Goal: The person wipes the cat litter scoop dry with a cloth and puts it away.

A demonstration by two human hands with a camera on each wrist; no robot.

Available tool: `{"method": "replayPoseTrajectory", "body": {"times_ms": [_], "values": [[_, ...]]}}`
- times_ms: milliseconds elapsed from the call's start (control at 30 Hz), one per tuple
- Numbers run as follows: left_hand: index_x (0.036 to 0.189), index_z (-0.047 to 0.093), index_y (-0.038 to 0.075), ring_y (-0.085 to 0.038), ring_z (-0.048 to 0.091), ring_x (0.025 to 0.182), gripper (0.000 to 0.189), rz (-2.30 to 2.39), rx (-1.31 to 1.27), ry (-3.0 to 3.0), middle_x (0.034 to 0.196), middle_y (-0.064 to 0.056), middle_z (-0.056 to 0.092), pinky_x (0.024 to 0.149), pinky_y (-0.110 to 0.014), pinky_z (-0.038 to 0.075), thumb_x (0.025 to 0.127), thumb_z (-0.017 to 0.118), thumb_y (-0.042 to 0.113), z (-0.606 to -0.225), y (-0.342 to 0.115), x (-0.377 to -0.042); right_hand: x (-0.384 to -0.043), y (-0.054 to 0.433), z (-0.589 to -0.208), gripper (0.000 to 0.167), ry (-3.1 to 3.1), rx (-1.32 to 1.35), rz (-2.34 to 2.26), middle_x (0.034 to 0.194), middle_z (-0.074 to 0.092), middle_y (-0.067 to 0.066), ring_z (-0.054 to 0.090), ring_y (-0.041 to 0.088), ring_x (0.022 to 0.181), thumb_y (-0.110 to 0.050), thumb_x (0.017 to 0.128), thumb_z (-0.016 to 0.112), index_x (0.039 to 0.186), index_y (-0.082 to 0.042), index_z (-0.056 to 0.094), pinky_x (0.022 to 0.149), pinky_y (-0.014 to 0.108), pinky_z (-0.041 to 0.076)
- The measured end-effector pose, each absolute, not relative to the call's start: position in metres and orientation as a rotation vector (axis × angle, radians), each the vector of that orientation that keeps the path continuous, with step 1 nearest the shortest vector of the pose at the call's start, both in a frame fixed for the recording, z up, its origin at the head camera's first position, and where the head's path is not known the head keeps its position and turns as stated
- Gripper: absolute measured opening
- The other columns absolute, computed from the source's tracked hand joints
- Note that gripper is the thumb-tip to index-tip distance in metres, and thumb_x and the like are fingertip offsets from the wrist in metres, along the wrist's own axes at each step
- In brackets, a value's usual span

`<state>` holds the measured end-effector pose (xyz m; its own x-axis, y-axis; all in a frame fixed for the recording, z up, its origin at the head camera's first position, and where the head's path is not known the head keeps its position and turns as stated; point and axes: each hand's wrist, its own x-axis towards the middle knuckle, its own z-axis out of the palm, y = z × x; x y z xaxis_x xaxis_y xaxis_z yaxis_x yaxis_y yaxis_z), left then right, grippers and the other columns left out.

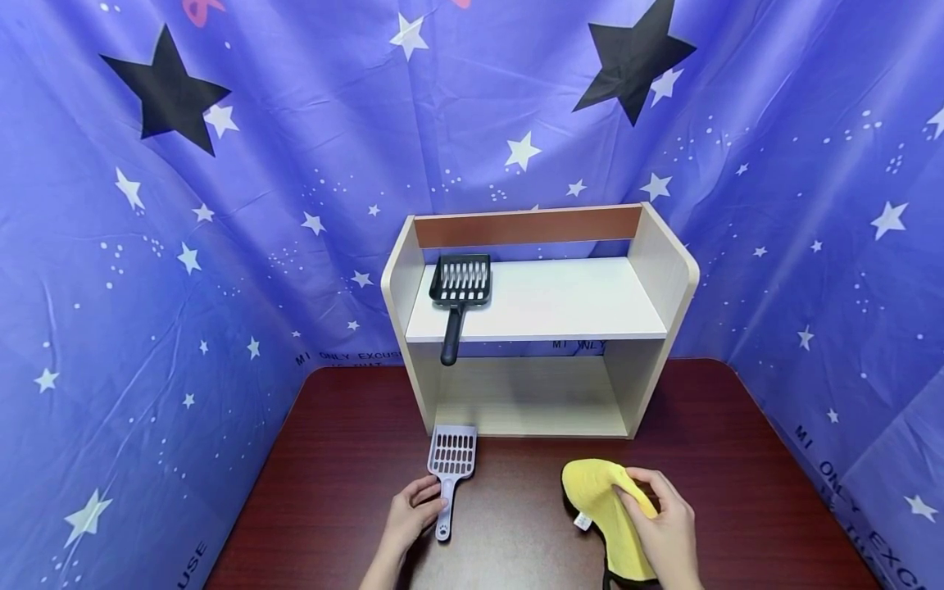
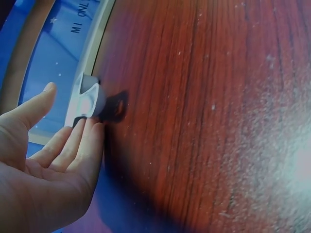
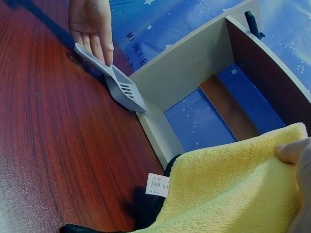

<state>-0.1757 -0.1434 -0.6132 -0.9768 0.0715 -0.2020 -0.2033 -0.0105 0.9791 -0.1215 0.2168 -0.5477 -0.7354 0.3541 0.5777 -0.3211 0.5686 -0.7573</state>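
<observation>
A pale lilac litter scoop (image 1: 453, 452) with a slotted head lies on the table at the front left of the shelf. My left hand (image 1: 413, 515) is beside its handle, and in the left wrist view the fingers (image 2: 80, 150) are extended with the thumb apart. Fingertips appear to touch the scoop (image 3: 121, 90) in the right wrist view. My right hand (image 1: 667, 524) pinches a yellow cloth (image 1: 597, 483) between thumb and fingers. The cloth has black edging and a white tag (image 3: 158, 185), and its lower end hangs near the table.
A two-level wooden shelf (image 1: 542, 424) stands at the table's back. On its white upper board lies a black litter scoop (image 1: 453, 328), its handle jutting over the front edge. Blue star-printed curtains (image 1: 295, 164) surround the dark red table (image 1: 324, 459).
</observation>
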Motion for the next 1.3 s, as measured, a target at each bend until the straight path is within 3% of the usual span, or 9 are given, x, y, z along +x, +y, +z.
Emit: {"method": "replayPoseTrajectory", "body": {"times_ms": [467, 933, 1300], "values": [[0.136, 0.041, -0.02, -0.003, 0.064, 0.082, 0.062, 2.059, -0.113, 2.067, 0.118, -0.034, 0.065, 0.07, -0.02, 0.057, 0.085, 0.071, -0.002, -0.617, -0.14, -0.1734, -0.1223, 0.2153, -0.5461, 0.036, -2.095, -0.034, 1.191, 0.087, 0.066, -0.018, 0.056, -0.014, 0.074, 0.017, 0.066, 0.081, 0.092, -0.006, 0.072, 0.066, 0.003, 0.046], [0.135, 0.041, -0.021, -0.009, 0.067, 0.08, 0.06, 2.021, -0.085, 2.067, 0.118, -0.036, 0.064, 0.069, -0.023, 0.058, 0.085, 0.068, -0.004, -0.6179, -0.1411, -0.1715, -0.1228, 0.2153, -0.5475, 0.036, -2.085, -0.012, 1.189, 0.088, 0.066, -0.019, 0.056, -0.015, 0.075, 0.017, 0.065, 0.081, 0.092, -0.006, 0.073, 0.067, 0.002, 0.045], [0.134, 0.042, -0.021, -0.006, 0.066, 0.078, 0.058, 2.011, -0.104, 2.088, 0.116, -0.035, 0.066, 0.067, -0.023, 0.058, 0.084, 0.068, -0.007, -0.6201, -0.1414, -0.1713, -0.1222, 0.2154, -0.5474, 0.036, -2.099, -0.037, 1.198, 0.087, 0.066, -0.018, 0.056, -0.014, 0.074, 0.017, 0.066, 0.081, 0.092, -0.006, 0.072, 0.067, 0.003, 0.046]]}}
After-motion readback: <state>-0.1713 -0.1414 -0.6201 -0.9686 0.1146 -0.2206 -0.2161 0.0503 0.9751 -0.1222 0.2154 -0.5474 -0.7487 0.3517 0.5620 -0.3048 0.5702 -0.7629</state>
